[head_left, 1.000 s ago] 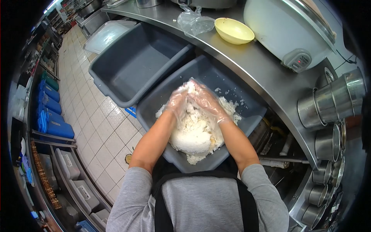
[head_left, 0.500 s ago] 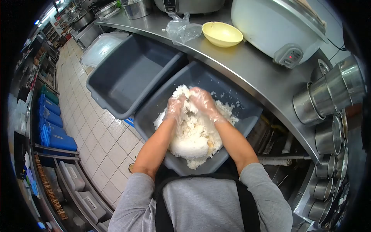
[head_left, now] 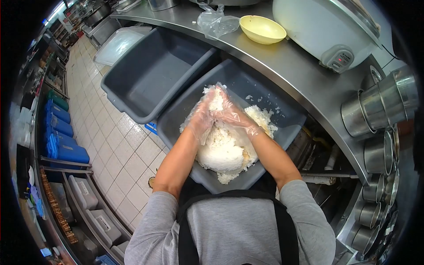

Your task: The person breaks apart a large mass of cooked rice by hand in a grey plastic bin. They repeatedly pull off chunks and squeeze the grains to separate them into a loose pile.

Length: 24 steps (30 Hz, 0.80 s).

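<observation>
My left hand and my right hand, both in clear plastic gloves, are cupped close together around a clump of cooked white rice. They are over a grey plastic tub. A large mound of rice lies in the tub below my wrists, on the side nearest my body. More loose rice is to the right of my right hand, and stray grains cling to the tub's far wall. Parts of my fingers are hidden by the rice and the crinkled gloves.
A second grey tub stands left, beside a clear lid. The steel counter behind holds a plastic bag, a yellow bowl and a large rice cooker. Metal pots are at the right.
Both hands have moved slightly farther from my body, bringing rice up between them; the fingers are drawn closer together. The view has shifted a little, so the counter sits higher.
</observation>
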Tool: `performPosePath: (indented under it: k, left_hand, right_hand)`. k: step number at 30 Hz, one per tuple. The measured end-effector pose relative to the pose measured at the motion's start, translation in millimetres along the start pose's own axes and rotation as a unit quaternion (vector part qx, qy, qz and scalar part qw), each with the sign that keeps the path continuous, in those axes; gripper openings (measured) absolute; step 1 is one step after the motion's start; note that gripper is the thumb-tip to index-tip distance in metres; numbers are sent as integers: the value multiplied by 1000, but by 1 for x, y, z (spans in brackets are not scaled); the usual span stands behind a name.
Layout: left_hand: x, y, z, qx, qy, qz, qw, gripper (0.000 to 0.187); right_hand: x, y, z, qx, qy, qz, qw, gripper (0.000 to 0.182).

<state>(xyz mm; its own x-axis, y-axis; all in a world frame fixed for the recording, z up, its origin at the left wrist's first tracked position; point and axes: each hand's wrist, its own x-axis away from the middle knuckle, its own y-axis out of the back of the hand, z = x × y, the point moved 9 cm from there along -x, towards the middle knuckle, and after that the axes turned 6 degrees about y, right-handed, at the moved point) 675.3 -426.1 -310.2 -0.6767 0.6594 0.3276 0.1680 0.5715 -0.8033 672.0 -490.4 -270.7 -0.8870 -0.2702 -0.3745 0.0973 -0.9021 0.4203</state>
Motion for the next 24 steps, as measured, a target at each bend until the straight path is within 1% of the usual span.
performPosePath:
  k: [1, 2, 3, 4, 5, 6, 7, 8, 10, 11, 12, 13, 14, 15, 16, 17, 18, 19, 20, 21, 22, 23, 24]
  left_hand:
    - [5, -1, -4, -97, -17, -31, 995, 61]
    - [8, -3, -7, -192, -34, -59, 979, 55]
    - [9, -11, -7, -169, -52, -24, 984, 50]
    - [7, -12, -8, -167, -51, -22, 984, 50]
    - [6, -13, -8, -176, -51, -18, 983, 44]
    - [5, -13, -6, -185, -49, -15, 981, 40]
    - [4, -11, -4, -184, -47, -16, 982, 40]
    - [3, -6, -5, -184, -59, -34, 981, 38]
    - [1, -4, -7, -183, -72, -52, 979, 36]
    - [2, 2, -12, -220, -90, -106, 966, 33]
    - [5, 7, -18, -256, -108, -159, 947, 31]
    - [5, 6, -19, -254, -110, -161, 947, 31]
    - [8, 9, -22, -259, -109, -191, 941, 30]
    - [10, 13, -24, -264, -109, -221, 933, 29]
    - [11, 16, -27, -264, -111, -223, 932, 29]
    - [9, 17, -27, -266, -114, -206, 935, 28]
    - [7, 18, -26, -267, -116, -189, 938, 28]
    - [4, 22, -23, -268, -115, -188, 938, 28]
    - [-2, 24, -18, -237, -111, -168, 950, 32]
    - [-7, 26, -13, -205, -107, -148, 962, 37]
    - [-11, 28, -11, -205, -106, -146, 962, 37]
    - [-17, 29, 0, -182, -53, -120, 975, 42]
    - [-22, 30, 10, -158, -1, -93, 983, 46]
  right_hand:
    - [2, -2, -2, 4, -29, 1, 1000, 88]
    - [4, -1, 0, 4, -32, 0, 999, 88]
    - [4, 2, 1, 8, -39, -9, 999, 83]
    - [4, 6, 2, 14, -45, -18, 999, 79]
    - [4, 9, 0, 15, -47, -18, 999, 79]
    - [5, 11, -5, -38, -63, -21, 997, 73]
    - [5, 11, -4, -64, -70, -23, 995, 69]
    - [5, 11, -3, -90, -78, -25, 993, 66]
    - [3, 23, 3, 81, -91, -66, 990, 47]
    - [3, 22, 1, 81, -91, -64, 990, 47]
    - [4, 25, -5, 91, -108, -79, 987, 44]
    - [4, 28, -9, 100, -123, -94, 983, 40]
    - [4, 28, -11, 99, -122, -91, 983, 40]
    - [5, 30, -17, 92, -141, -92, 982, 38]
    - [5, 32, -22, 85, -159, -93, 979, 36]
    - [3, 35, -26, 34, -134, -135, 981, 31]
    - [5, 37, -30, 34, -134, -135, 981, 31]
    - [6, 43, -22, 2, -129, -155, 980, 29]
    - [7, 49, -17, -28, -124, -175, 976, 27]
    - [7, 52, -26, 6, -163, -167, 972, 28]
    - [9, 52, -27, 7, -163, -169, 972, 28]
    - [10, 45, -31, -196, -149, -185, 951, 33]
    - [9, 37, -32, -393, -129, -193, 890, 39]
